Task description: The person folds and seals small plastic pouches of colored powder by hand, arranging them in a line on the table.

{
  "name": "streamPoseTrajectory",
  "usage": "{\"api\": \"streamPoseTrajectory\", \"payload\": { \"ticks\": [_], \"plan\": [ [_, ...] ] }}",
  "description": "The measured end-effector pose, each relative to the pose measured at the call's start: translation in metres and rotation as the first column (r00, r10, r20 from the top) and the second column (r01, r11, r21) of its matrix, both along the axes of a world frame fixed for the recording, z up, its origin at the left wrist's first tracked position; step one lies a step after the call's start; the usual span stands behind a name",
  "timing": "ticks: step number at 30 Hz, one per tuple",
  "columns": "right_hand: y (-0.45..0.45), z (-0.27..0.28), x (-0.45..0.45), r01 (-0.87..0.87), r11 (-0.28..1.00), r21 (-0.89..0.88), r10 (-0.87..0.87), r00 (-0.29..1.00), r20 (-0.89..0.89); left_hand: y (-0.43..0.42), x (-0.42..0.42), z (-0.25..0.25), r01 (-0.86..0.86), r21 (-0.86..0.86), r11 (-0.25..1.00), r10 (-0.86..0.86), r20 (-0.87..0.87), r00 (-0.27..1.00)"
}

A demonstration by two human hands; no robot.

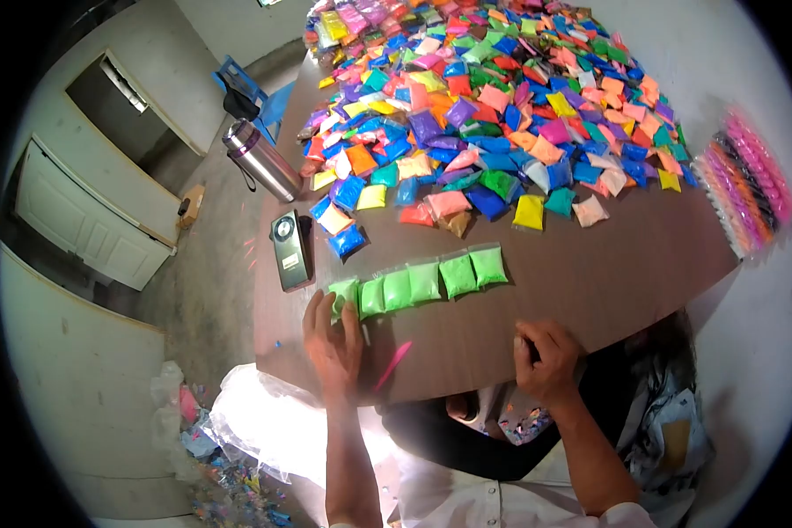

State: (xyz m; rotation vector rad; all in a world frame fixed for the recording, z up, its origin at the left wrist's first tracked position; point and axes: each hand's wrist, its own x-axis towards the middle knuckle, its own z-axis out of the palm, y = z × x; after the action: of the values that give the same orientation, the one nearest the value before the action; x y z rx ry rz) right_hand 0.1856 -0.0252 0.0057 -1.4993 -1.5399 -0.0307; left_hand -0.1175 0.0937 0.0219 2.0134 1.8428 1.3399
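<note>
Six or so small clear bags of light green clay-like filling, a row of green packets, lie side by side and slightly slanted across the front of the table. My left hand is at the left end, its thumb and fingers around the leftmost green packet and partly covering it. Below the row lies a thin pink tool, apart from both hands. My right hand rests by the table's front edge, loosely closed, with nothing visible in its fingers.
A large heap of colourful packets covers the table's far side. At left stand a steel flask and a dark device with a round dial. Bundles of pink, orange and black packaging lie at right. A blue chair stands beyond.
</note>
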Motion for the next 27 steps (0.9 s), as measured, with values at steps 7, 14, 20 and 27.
{"api": "streamPoseTrajectory", "payload": {
  "ticks": [7,14,20,27],
  "plan": [
    [-0.002,0.003,0.001,-0.038,0.998,-0.052,0.035,0.998,-0.061,-0.03,-0.003,0.007,-0.02,0.124,0.992,0.012,0.06,0.998],
    [0.021,0.03,0.005,-0.104,0.971,-0.215,0.031,0.948,-0.317,-0.075,-0.018,-0.021,-0.035,0.031,0.999,0.035,0.016,0.999],
    [0.131,0.082,-0.011,-0.222,0.97,-0.097,0.23,0.969,0.093,-0.071,-0.018,-0.023,-0.052,0.04,0.998,0.051,0.014,0.999],
    [0.314,0.102,-0.061,-0.334,0.94,-0.076,0.323,0.792,0.518,-0.074,-0.025,-0.028,-0.024,0.019,1.0,0.023,0.035,0.999]
  ]
}}
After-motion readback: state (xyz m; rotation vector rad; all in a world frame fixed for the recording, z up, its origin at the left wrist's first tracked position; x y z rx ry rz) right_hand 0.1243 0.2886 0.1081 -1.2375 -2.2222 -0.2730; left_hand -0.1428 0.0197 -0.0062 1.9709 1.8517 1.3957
